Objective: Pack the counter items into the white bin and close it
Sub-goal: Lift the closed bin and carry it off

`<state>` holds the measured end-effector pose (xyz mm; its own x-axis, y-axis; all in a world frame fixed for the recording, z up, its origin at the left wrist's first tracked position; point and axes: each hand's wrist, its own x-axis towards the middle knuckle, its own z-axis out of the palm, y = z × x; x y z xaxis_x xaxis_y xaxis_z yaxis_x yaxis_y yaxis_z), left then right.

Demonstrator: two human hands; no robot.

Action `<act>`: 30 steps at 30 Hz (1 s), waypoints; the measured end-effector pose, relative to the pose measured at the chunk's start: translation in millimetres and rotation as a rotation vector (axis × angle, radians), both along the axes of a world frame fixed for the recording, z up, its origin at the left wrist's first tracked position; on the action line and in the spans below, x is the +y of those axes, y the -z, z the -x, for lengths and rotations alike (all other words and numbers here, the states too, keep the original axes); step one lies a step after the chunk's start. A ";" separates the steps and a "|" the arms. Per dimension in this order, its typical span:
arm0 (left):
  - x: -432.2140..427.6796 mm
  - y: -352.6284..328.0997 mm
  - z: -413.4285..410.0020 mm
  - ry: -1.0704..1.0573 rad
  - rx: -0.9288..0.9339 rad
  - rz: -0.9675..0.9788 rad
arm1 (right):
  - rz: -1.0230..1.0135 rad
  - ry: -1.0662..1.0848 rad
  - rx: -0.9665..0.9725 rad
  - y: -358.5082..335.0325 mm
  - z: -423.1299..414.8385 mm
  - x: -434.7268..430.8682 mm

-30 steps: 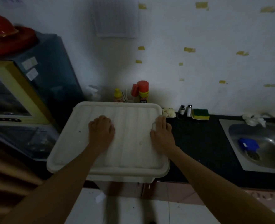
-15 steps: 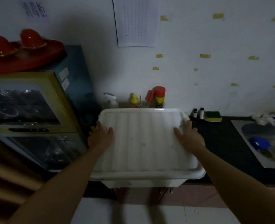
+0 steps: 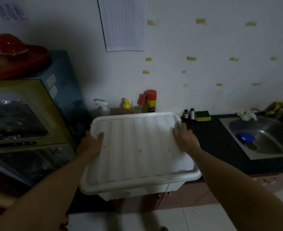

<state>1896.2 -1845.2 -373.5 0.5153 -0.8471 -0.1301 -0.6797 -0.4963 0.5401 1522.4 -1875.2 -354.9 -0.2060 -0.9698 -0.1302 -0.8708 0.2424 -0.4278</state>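
The white bin [image 3: 137, 191] stands at the counter's front edge with its ribbed white lid [image 3: 137, 147] lying on top. My left hand [image 3: 90, 145] grips the lid's left rim, thumb on top and fingers under the edge. My right hand [image 3: 186, 139] rests on the lid's right side near the far corner, fingers spread along the rim. The bin's contents are hidden by the lid.
Behind the bin stand a spray bottle [image 3: 104, 108], a yellow bottle [image 3: 127, 106] and a red-capped can [image 3: 151, 100]. Two small bottles [image 3: 189, 113] and a sponge [image 3: 203, 115] sit on the black counter [image 3: 212, 139]. A steel sink [image 3: 264, 139] lies right, a cabinet [image 3: 26, 117] left.
Both hands slid outward from the middle of the lid to its left and right rims. The view pulled back and up.
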 end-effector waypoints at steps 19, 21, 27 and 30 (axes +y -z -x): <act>123.9 -11.5 -20.1 -0.141 0.064 0.021 | 0.066 -0.156 0.072 -12.8 -23.0 63.4; 148.6 -9.0 -22.1 -0.175 0.025 0.046 | 0.069 -0.198 0.053 -17.5 -29.0 72.4; 237.2 -12.2 -19.1 -0.339 -0.105 0.032 | 0.139 -0.377 0.075 -14.6 -37.9 102.3; 290.7 -12.9 -15.3 -0.412 -0.139 0.092 | 0.196 -0.475 0.111 -10.0 -46.0 114.3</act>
